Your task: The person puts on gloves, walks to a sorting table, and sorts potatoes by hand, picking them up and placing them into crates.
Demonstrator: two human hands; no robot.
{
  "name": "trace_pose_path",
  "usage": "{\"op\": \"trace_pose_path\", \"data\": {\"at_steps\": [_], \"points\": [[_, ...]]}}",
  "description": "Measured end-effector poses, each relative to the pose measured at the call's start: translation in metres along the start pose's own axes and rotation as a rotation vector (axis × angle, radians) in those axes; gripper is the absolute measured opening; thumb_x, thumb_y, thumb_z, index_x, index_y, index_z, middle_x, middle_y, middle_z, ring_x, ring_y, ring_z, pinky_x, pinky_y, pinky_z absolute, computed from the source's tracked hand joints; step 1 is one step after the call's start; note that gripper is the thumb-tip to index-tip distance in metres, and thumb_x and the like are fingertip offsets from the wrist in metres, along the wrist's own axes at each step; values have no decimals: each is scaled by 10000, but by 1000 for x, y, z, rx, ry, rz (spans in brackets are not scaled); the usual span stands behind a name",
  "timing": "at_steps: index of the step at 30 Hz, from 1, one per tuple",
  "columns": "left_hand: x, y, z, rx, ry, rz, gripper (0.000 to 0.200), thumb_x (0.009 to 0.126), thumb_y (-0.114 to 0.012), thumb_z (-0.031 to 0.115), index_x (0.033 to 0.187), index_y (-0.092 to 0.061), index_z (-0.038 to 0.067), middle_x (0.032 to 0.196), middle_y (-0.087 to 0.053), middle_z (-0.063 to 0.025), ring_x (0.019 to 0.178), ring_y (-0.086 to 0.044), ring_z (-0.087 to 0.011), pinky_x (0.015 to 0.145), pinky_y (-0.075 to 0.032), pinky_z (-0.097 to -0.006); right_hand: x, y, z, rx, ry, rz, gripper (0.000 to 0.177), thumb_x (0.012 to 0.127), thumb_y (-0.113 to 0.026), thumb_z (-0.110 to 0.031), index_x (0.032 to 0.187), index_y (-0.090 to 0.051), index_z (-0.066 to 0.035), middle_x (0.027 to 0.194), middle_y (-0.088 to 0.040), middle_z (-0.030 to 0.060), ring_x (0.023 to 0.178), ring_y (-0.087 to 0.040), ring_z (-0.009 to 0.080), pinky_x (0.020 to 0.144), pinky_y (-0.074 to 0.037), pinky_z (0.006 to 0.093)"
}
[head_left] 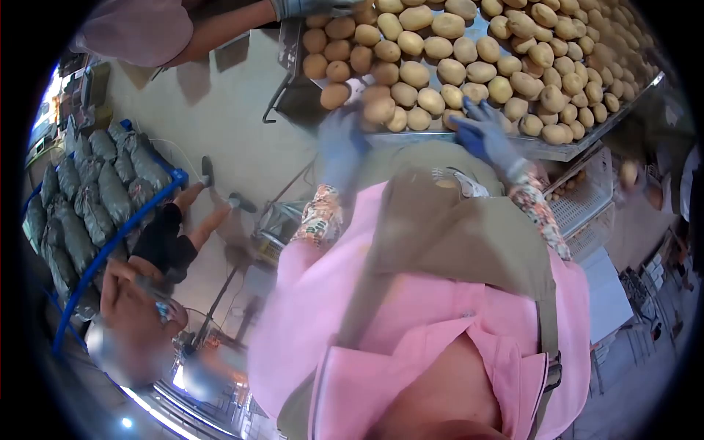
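Note:
Pale yellow potatoes [438, 48] cover a metal sorting table [565, 152] in front of me. My left hand [342, 149], in a grey-blue glove, is at the table's near edge on the left. Motion smears its fingers, and a blurred potato [378, 110] lies just beyond them. My right hand [493, 137], in a glove with dark blue fingers, reaches over the near rim. Its fingers are apart and touch or hover beside the potatoes at the edge; nothing is seen held in them.
Another person's gloved hand [312, 7] reaches over the table's far left corner. Plastic crates [583, 194] stand below the table at right. Filled dark sacks [77, 198] lie on a blue-framed cart [117, 238] at left, beside another person [158, 257]. A metal hook [270, 117] juts from the table's left side.

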State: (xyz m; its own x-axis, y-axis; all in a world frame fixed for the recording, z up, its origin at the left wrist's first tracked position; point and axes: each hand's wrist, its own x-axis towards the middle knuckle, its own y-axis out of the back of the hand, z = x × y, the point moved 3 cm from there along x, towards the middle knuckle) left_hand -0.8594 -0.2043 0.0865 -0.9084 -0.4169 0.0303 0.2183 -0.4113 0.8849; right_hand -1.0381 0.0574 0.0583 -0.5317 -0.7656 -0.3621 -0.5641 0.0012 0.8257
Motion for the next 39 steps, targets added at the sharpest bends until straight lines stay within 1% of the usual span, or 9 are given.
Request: {"op": "trace_pose_path", "data": {"at_steps": [4, 11, 13, 19, 23, 25, 31, 36, 39], "points": [[25, -18, -56, -285, 254, 209, 359, 845, -560, 163, 1177, -576, 26, 1219, -571, -182, 1101, -549, -366, 974, -418, -434, 48, -8, -78, -140, 323, -13, 415, 843, -652, -277, 1254, -602, -299, 1500, -334, 119, 1311, -360, 439, 1091, -277, 534], [103, -34, -58, 128, 120, -33, 476, 850, -607, 333, 1228, -531, 54, 1251, -526, -203, 1055, -562, -388, 900, -464, -453, 80, 33, -97, 695, 497, -266, 468, 852, -643, -174, 1307, -533, -143, 1468, -371, 122, 1267, -457, 336, 1002, -427, 389], [102, -24, -54, -8, 447, -239, 600, 752, -680, 439, 1249, -534, 134, 1230, -563, -194, 1117, -561, -370, 936, -457, -447, 70, 28, -43, 385, 340, -41, 437, 858, -634, -199, 1285, -555, -150, 1435, -412, 127, 1286, -434, 327, 1054, -355, 395], [66, 5, -42, -853, 458, -343, 387, 837, -652, 264, 1120, -581, 9, 1014, -620, -138, 987, -597, -268, 835, -474, -345, 13, 16, -11, -349, 173, 159, 373, 864, -598, -221, 1234, -600, -175, 1305, -548, 134, 1299, -422, 302, 1110, -248, 414], [53, -14, -58, -636, 418, -144, 557, 771, -730, 358, 1211, -582, 52, 1088, -644, -159, 1033, -614, -246, 904, -473, -347, 43, 18, -67, 118, 173, -226, 393, 908, -517, -226, 1295, -554, -169, 1254, -569, 142, 1216, -499, 277, 1066, -337, 392], [48, -3, -42, -584, 374, -1, 559, 772, -743, 332, 1211, -578, 29, 1084, -643, -160, 1028, -614, -236, 895, -478, -340, 55, 20, -101, 874, 86, -297, 385, 952, -492, -278, 1295, -536, -111, 1191, -594, 107, 1145, -542, 205, 995, -416, 323], [51, 41, 43, -426, 89, 53, 477, 774, -714, 395, 1095, -640, 52, 1014, -662, -139, 923, -644, -254, 825, -500, -343, 81, 17, -139, 1974, -233, -666, 458, 1004, -443, -350, 1368, -430, -73, 1192, -565, 46, 1035, -551, 120, 905, -456, 244], [50, 41, 65, -331, -138, 41, 574, 551, -839, 283, 1071, -616, 189, 1064, -613, -70, 865, -623, -300, 708, -508, -393, 68, 15, -124, 1808, -113, -596, 452, 1021, -409, -329, 1379, -395, -53, 1209, -549, 41, 1032, -544, 112, 924, -459, 262], [52, 33, 60, -466, -135, -10, 585, 532, -834, 219, 1060, -600, 128, 1030, -624, -79, 864, -625, -304, 687, -510, -408, 53, 40, -130, 1102, 394, -118, 457, 1028, -374, -354, 1372, -401, -54, 1194, -556, 47, 1038, -551, 127, 930, -462, 273]]}}
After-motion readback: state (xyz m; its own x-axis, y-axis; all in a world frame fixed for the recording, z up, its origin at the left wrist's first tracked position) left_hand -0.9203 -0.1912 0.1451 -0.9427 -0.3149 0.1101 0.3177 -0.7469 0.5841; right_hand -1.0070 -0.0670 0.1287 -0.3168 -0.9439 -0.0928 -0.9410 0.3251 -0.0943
